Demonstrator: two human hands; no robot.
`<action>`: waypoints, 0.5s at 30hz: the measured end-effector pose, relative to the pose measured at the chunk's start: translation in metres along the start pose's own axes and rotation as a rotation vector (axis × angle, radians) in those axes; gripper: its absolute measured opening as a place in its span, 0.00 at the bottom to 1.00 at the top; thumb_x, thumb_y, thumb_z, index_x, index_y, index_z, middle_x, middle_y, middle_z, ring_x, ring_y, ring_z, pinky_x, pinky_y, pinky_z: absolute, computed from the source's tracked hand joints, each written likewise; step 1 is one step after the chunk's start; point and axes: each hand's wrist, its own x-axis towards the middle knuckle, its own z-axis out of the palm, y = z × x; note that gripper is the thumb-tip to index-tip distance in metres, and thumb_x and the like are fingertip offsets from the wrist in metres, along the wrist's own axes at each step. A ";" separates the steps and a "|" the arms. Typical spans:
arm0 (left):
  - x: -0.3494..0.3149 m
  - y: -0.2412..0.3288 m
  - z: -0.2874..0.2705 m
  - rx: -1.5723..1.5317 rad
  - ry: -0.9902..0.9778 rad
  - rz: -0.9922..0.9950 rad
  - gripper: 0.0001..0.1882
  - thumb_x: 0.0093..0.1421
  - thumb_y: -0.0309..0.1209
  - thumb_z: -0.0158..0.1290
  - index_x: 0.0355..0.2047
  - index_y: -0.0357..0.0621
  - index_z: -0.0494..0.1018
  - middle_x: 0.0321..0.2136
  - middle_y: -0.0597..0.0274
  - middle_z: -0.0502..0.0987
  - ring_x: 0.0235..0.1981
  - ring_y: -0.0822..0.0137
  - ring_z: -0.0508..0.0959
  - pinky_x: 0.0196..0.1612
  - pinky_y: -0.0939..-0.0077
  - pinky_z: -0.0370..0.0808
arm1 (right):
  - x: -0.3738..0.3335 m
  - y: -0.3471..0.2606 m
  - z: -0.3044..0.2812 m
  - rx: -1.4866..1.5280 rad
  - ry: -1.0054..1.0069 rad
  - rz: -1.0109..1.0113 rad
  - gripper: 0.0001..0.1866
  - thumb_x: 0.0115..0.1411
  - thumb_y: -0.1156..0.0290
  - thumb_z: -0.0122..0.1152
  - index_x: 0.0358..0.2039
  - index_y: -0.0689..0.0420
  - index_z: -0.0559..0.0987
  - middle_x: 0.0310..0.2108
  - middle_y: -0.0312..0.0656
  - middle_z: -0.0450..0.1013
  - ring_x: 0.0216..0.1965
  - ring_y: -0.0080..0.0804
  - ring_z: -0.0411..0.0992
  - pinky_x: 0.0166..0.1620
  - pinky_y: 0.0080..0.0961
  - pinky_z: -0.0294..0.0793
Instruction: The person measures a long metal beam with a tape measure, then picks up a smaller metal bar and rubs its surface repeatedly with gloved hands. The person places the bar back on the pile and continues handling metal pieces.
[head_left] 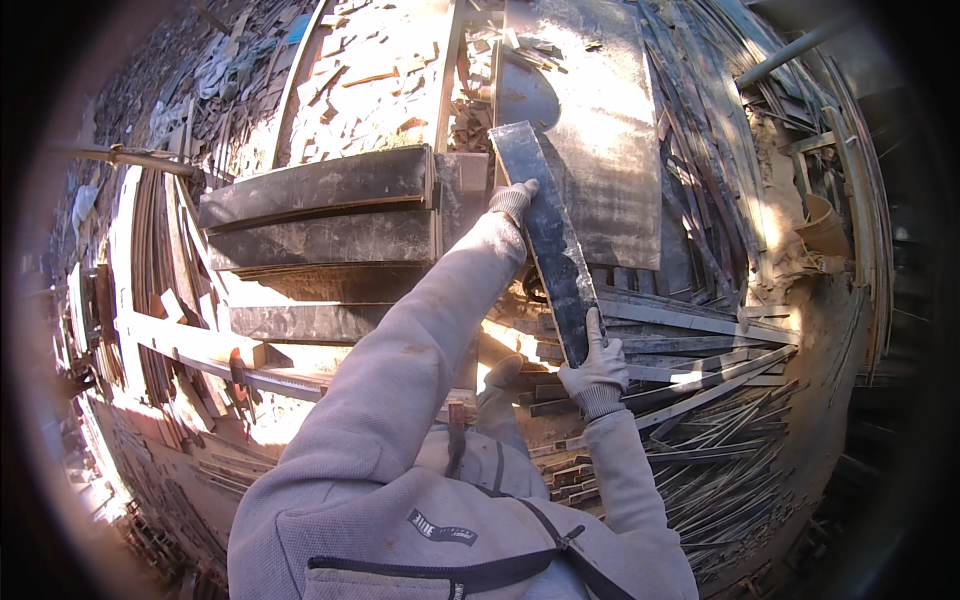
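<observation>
While the left hand grips a dark slab near its 12 o'clock end, right hand fingers clasp its 6 o'clock end above stacked strips.

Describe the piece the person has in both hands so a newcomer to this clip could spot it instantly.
Start at the big pale slab at upper centre. Across its lower left edge runs a long, narrow dark stone strip, gripped by the gloved left hand near its top and the right hand at its bottom. Unlike the piled strips nearby, it is lifted.

Only a small dark printed label on the grey sweatshirt chest, seemingly.
</observation>
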 end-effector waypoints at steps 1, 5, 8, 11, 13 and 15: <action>-0.005 0.003 0.000 -0.008 0.008 0.003 0.28 0.67 0.45 0.61 0.54 0.31 0.78 0.45 0.48 0.86 0.43 0.54 0.86 0.49 0.58 0.80 | 0.001 -0.001 -0.001 -0.004 -0.002 0.002 0.66 0.49 0.49 0.74 0.82 0.22 0.42 0.54 0.53 0.66 0.55 0.54 0.72 0.58 0.46 0.77; -0.027 0.016 0.003 -0.060 0.043 0.013 0.19 0.69 0.39 0.60 0.51 0.35 0.79 0.39 0.46 0.86 0.37 0.47 0.87 0.42 0.46 0.85 | 0.004 -0.004 -0.002 -0.014 -0.012 0.013 0.66 0.49 0.49 0.74 0.81 0.22 0.41 0.55 0.54 0.66 0.55 0.54 0.72 0.59 0.47 0.76; -0.030 0.021 0.004 -0.018 0.067 -0.008 0.19 0.69 0.39 0.60 0.51 0.35 0.79 0.39 0.47 0.86 0.37 0.48 0.87 0.42 0.47 0.85 | 0.005 -0.007 -0.003 -0.013 -0.023 0.020 0.66 0.50 0.49 0.74 0.81 0.22 0.40 0.55 0.54 0.66 0.55 0.54 0.72 0.60 0.47 0.76; -0.018 0.022 0.004 0.041 0.084 -0.009 0.21 0.67 0.40 0.62 0.51 0.35 0.79 0.40 0.46 0.86 0.39 0.49 0.87 0.44 0.50 0.85 | 0.005 -0.010 -0.005 -0.002 -0.018 0.010 0.66 0.49 0.48 0.74 0.82 0.22 0.41 0.55 0.54 0.66 0.56 0.54 0.72 0.59 0.47 0.76; -0.005 0.020 0.002 0.083 0.081 -0.019 0.26 0.63 0.44 0.65 0.53 0.37 0.79 0.44 0.45 0.86 0.44 0.48 0.87 0.47 0.53 0.84 | 0.006 -0.011 -0.006 0.001 -0.009 0.004 0.66 0.49 0.47 0.74 0.82 0.22 0.41 0.55 0.54 0.66 0.55 0.54 0.73 0.58 0.47 0.77; 0.008 0.015 0.001 0.110 0.081 -0.028 0.27 0.61 0.45 0.66 0.53 0.38 0.78 0.45 0.44 0.86 0.46 0.48 0.87 0.48 0.54 0.84 | 0.005 -0.013 -0.007 -0.001 -0.029 0.015 0.66 0.49 0.46 0.74 0.82 0.23 0.41 0.55 0.54 0.66 0.54 0.54 0.73 0.57 0.46 0.77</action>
